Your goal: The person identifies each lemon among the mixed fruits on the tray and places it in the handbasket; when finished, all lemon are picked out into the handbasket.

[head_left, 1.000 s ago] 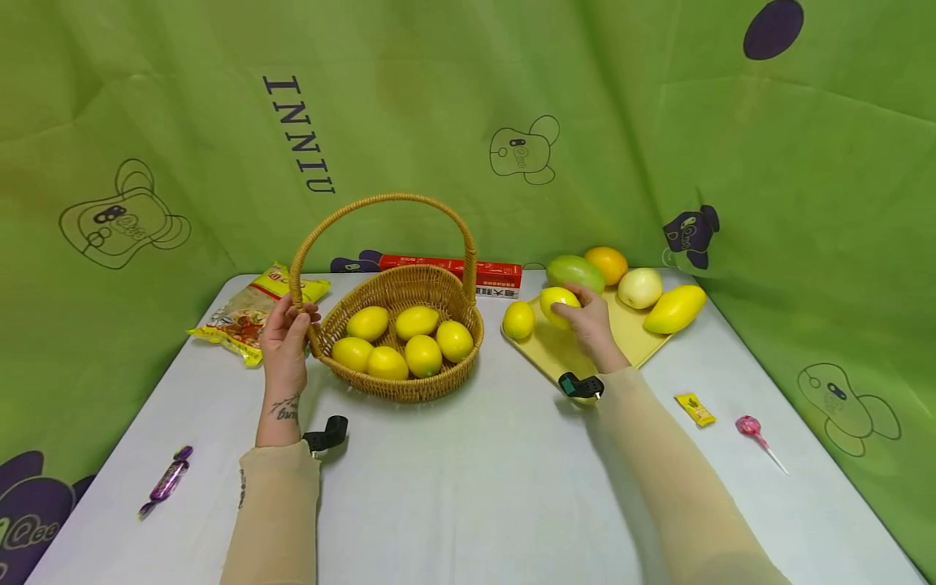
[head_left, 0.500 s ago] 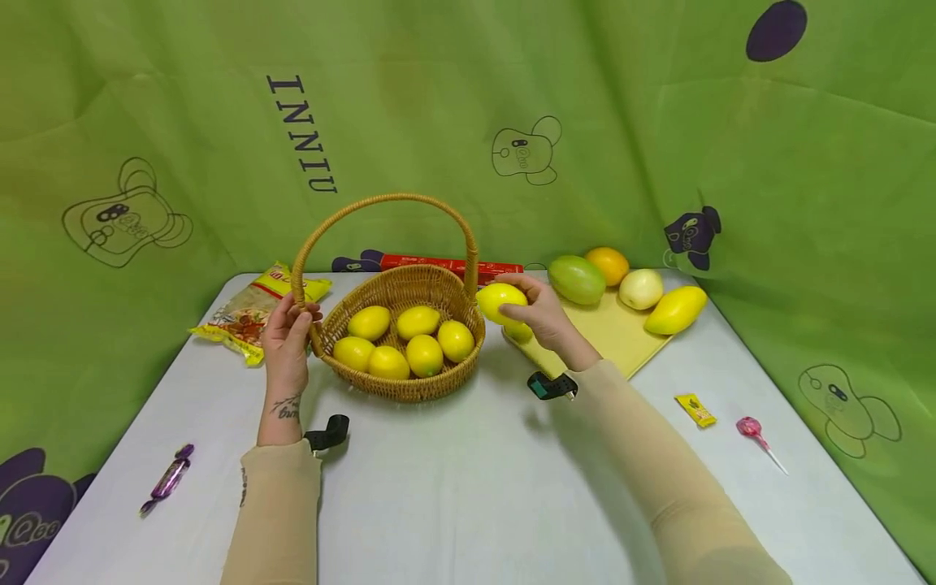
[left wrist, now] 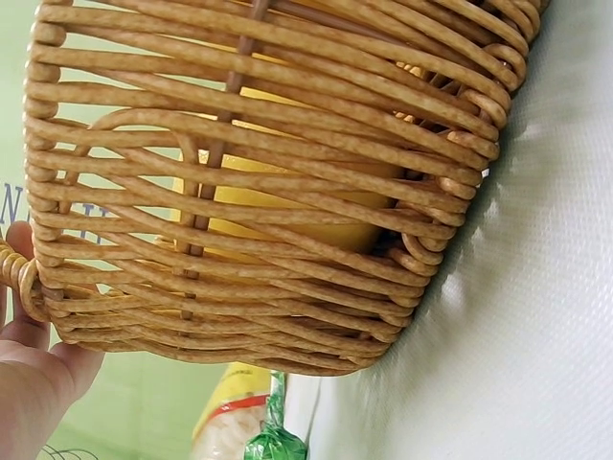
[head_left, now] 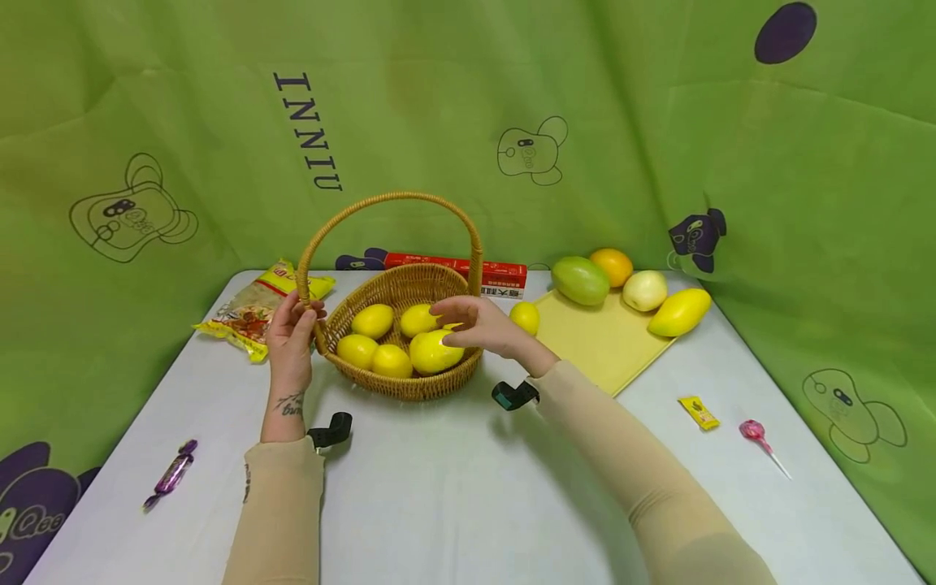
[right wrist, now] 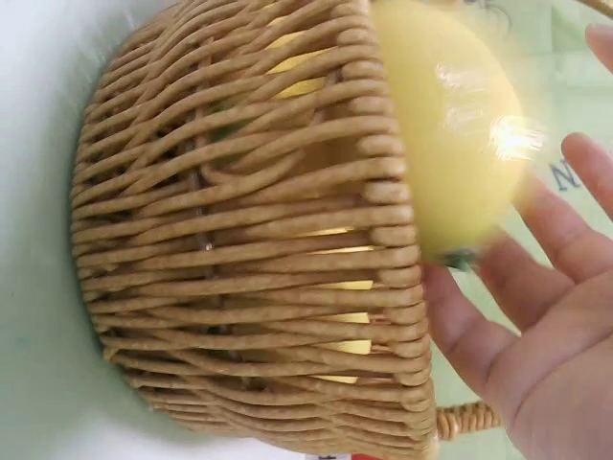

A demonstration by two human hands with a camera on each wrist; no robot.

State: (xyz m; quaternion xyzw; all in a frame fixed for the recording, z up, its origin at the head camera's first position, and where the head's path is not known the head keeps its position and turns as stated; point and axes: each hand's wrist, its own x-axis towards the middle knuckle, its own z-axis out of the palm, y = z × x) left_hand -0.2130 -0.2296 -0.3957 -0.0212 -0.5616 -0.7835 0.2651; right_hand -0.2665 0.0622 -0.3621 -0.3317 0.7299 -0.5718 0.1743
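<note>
My left hand [head_left: 291, 345] grips the foot of the wicker basket's handle at its left side. The basket [head_left: 409, 388] stands on the table with several lemons [head_left: 373, 322] inside. Over the basket's right rim is my right hand [head_left: 486, 329], fingers spread and loosely bent. Just beyond its fingertips, a lemon [head_left: 433, 353] sits among the others; in the right wrist view this lemon [right wrist: 455, 125] is blurred above the rim, close to the fingers. Another lemon [head_left: 524, 318] lies at the left corner of the yellow tray [head_left: 607, 345]. The left wrist view shows the basket's woven side [left wrist: 287, 192].
Behind the tray's far edge are a green mango [head_left: 581, 280], an orange fruit [head_left: 611, 266], a pale round fruit [head_left: 644, 290] and a yellow mango [head_left: 680, 312]. A food bag [head_left: 256, 313], red box [head_left: 497, 276], purple candy [head_left: 171, 475], yellow candy [head_left: 699, 413] and lollipop [head_left: 753, 431] lie around.
My right hand has carried a lemon leftward from the tray to the basket, and its fingers have opened from it. The left hand keeps its grip on the basket handle.
</note>
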